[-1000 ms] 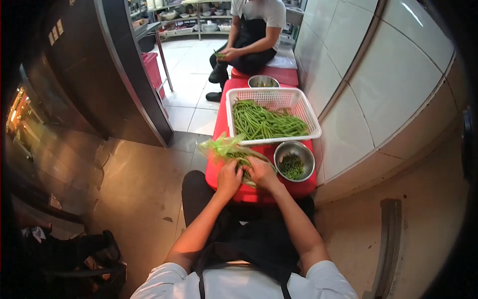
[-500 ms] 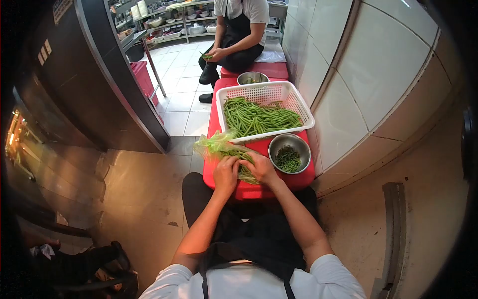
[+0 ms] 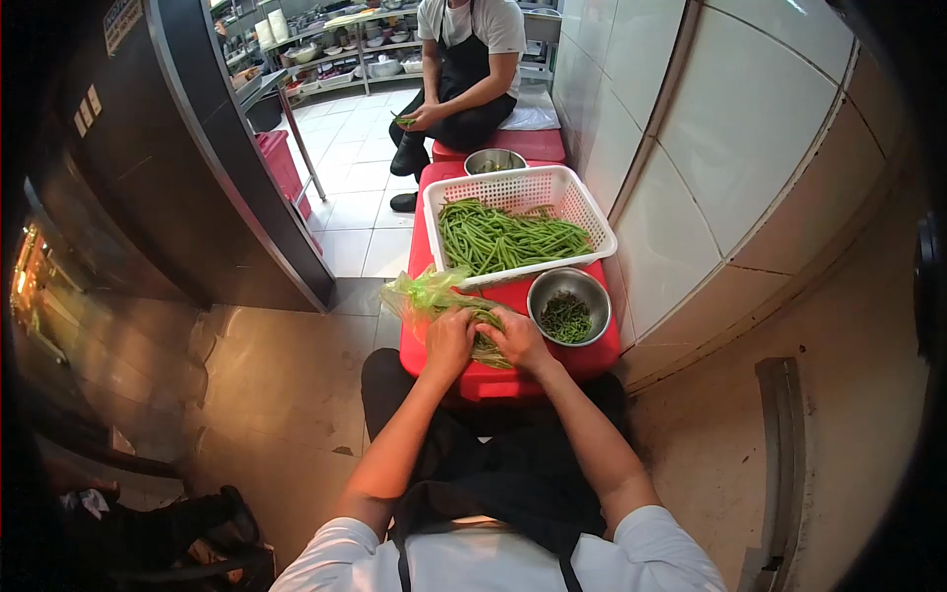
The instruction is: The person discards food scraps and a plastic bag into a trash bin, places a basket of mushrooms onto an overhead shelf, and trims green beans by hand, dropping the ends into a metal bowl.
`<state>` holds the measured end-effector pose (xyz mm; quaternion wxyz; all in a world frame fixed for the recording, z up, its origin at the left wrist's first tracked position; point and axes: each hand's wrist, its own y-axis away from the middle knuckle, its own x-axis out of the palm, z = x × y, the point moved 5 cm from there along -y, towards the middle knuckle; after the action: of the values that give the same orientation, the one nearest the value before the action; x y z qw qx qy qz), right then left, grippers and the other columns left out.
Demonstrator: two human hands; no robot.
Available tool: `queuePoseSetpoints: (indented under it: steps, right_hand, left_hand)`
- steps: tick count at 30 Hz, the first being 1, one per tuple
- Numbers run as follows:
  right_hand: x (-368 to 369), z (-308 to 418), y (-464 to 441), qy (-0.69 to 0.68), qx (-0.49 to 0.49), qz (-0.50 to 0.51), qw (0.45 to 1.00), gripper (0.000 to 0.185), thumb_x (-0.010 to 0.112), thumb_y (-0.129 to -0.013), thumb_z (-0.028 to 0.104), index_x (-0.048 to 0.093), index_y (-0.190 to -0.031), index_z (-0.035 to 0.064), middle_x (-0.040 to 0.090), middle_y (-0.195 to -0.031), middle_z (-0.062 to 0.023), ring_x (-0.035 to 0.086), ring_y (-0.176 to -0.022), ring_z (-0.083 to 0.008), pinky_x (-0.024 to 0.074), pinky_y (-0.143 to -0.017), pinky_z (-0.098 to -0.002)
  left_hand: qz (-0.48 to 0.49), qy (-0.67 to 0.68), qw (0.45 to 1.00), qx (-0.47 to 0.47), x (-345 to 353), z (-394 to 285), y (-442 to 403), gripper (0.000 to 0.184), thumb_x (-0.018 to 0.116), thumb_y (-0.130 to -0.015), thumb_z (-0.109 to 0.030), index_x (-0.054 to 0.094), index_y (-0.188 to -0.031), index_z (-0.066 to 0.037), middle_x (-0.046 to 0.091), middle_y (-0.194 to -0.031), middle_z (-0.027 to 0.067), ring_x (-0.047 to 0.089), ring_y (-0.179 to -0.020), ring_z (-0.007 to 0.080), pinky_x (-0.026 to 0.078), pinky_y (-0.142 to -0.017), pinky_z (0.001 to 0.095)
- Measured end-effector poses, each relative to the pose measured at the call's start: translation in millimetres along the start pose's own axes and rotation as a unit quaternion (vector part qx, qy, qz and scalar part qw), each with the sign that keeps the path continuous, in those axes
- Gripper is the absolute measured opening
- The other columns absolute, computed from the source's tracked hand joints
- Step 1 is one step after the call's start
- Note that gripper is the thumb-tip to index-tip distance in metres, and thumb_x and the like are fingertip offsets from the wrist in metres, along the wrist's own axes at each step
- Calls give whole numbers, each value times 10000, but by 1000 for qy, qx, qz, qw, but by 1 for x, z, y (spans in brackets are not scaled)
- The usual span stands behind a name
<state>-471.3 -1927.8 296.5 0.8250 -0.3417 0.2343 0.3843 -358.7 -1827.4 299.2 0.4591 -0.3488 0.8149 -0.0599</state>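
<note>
Your left hand and right hand are holding the bag of beans; 1 bowl is sitting beside the right hand.

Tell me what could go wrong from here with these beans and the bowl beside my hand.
The right hand is right beside the nearer metal bowl, so a bump might tip out the green bits inside. The plastic bag reaches the left edge of the red surface, so it could perhaps slip and drop beans onto the floor.
</note>
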Motion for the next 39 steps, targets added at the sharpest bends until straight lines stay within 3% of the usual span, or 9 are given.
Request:
queuePoseSetpoints:
  steps: [10,16,19,20,21,23,24,32,39]
  right_hand:
    - [-6,14,3,33,-60,-76,995,228,640,-946,236,556,-985,27,635,-842,-201,632,-825,-413,489,-675,-493]
    - [-24,37,-24,-6,-67,-125,990,120,597,-968,141,582,-1003,27,619,-811,-171,633,-777,-376,482,-655,-453]
    - [-19,37,-26,73,-133,-205,967,70,581,-947,91,620,-921,39,589,-834,-97,629,-766,-302,501,-676,-393]
    - [-17,28,-32,-28,-79,-173,981,62,580,-921,86,629,-922,49,602,-848,-81,627,-787,-315,502,-693,-406]
    - [-25,49,-32,189,-146,-244,940,72,555,-909,67,622,-914,40,616,-851,-75,627,-788,-318,498,-704,-416]
    - [-29,38,-45,-41,-41,-154,986,114,540,-963,97,597,-903,18,634,-836,-101,640,-754,-269,506,-712,-378]
    - [-25,34,-50,-232,73,-158,957,246,502,-1047,202,567,-900,16,630,-754,-106,650,-714,-212,487,-663,-352]
    - [-21,29,-59,-491,191,-152,837,369,468,-1073,295,619,-1015,-37,695,-899,-116,692,-808,-170,555,-716,-297]
    - [-30,12,-63,-328,161,-141,920,404,480,-1063,286,670,-1042,-70,725,-996,-133,686,-903,-179,535,-847,-314]
  left_hand:
    - [-103,-6,994,39,-19,-9,-8,159,646,-892,-136,680,-990,-15,660,-930,187,639,-875,395,481,-757,485]
    - [-77,139,982,-98,-15,-1,-12,162,576,-966,-139,667,-972,-5,664,-894,182,629,-865,371,471,-792,420]
    - [-163,195,967,-13,-38,-21,-21,233,513,-1021,-167,668,-1018,7,700,-927,164,657,-891,317,486,-822,390]
    - [-160,260,950,-66,-34,-15,-23,254,504,-1030,-180,667,-1020,14,703,-935,152,659,-896,280,485,-818,373]
    - [-158,322,925,-123,-26,-6,-27,275,496,-1040,-193,666,-1023,22,706,-943,140,661,-901,242,484,-813,357]
    - [-156,363,906,-149,-22,5,-33,338,474,-1060,-255,657,-1020,27,705,-934,117,665,-869,206,499,-807,337]
    - [-136,548,811,-156,-16,0,-38,359,456,-1070,-278,647,-1012,20,703,-926,110,666,-807,184,516,-774,311]
    - [-62,523,832,-173,16,7,-39,366,432,-1078,-277,639,-990,11,704,-909,82,660,-790,121,506,-703,260]
    - [54,371,916,-145,39,3,-45,353,525,-1009,-317,632,-991,19,628,-776,127,632,-735,179,483,-680,361]
